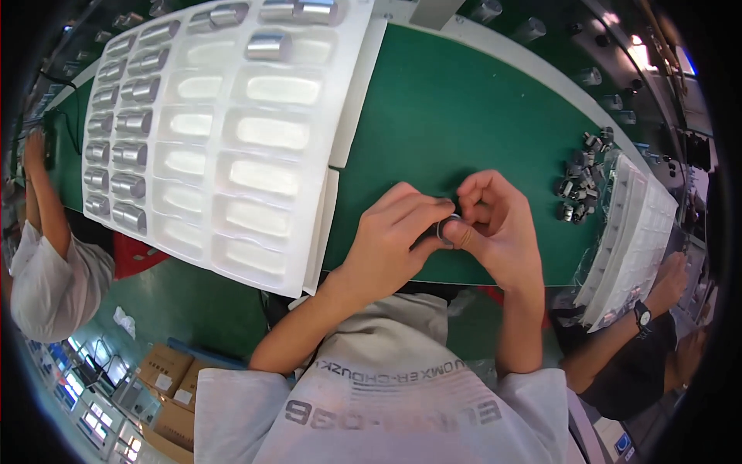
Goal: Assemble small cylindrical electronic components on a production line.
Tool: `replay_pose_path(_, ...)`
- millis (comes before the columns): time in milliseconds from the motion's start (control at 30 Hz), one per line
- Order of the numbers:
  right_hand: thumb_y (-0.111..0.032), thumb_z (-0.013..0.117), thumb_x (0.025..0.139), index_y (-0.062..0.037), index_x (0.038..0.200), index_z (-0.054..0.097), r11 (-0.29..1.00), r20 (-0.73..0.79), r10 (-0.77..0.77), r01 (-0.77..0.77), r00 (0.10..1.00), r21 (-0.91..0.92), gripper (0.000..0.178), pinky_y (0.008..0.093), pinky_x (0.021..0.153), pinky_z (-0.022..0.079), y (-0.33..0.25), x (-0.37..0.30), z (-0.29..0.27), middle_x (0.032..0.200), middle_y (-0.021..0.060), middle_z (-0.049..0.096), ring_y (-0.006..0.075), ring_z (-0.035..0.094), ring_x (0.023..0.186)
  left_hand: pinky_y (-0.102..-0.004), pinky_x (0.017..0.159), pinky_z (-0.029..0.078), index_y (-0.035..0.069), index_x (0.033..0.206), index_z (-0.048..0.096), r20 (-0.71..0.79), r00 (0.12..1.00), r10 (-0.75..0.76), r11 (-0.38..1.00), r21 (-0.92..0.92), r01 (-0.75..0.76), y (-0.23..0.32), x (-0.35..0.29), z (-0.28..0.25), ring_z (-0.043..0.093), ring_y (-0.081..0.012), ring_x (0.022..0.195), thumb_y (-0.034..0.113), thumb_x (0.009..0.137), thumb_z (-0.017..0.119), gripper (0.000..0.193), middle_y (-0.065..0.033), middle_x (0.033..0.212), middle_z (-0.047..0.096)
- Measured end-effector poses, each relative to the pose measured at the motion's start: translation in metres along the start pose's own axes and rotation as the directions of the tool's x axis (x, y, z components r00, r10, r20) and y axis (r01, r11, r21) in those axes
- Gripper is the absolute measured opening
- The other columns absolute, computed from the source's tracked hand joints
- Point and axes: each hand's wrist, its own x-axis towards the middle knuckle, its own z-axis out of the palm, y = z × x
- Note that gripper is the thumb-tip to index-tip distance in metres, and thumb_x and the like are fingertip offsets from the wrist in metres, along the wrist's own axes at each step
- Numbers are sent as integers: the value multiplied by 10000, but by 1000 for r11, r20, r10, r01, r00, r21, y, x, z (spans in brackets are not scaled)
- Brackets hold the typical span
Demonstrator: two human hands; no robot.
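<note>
While both hands met over the near edge of the green table (464, 100), the small metal part (447, 227) sat between their fingertips, raised toward the person's chest. With that part as the centre of the clock and twelve pointing away from the body, the left hand (379, 240) came in from nine o'clock, its thumb and fingertips pinched on the part. The right hand (502, 228) came in from three o'clock with its thumb laid against the part; its other fingers were curled and partly hidden, so whether they closed on the far side could not be told. The step in hand was judged to be fine fingertip work on the part. Good practice called for one hand to act as the steady holder and the other to apply pressure, with the thumbs opposed and the part kept square to the push. A light, even force was preferable, since a small, smooth piece was liable to slip or tilt. Work low over the table was advisable, so that a dropped piece had little distance to roll. The white tray (318, 155), with silver cylinders (269, 46) in some of its pockets, lay at ten o'clock, and the pile of small dark and silver pieces (578, 182) lay at two o'clock; elbows and sleeves needed to stay off both.
</note>
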Motion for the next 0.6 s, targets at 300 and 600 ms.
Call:
replay_pose_path(300,-61,839,836,-12,1092,567,964,-158,-190,154,969,-216,377,249,622,516,16,-16,14,929,16,606,77,595,731,-358,722,573,25,1039,747,-33,997,71,996,58,-69,-4,0,3,699,-285,852,-32,648,858,410,-103,1024,768)
replay_pose_path(600,-38,788,813,-37,1117,714,498,-122,-779,489,614,-716,312,314,665,532,-43,28,-33,941,108,722,182,676,687,-310,675,527,52,1309,636,-21,998,-67,998,11,67,32,-13,-5,671,-230,949,25,745,881,615,-134,1363,604)
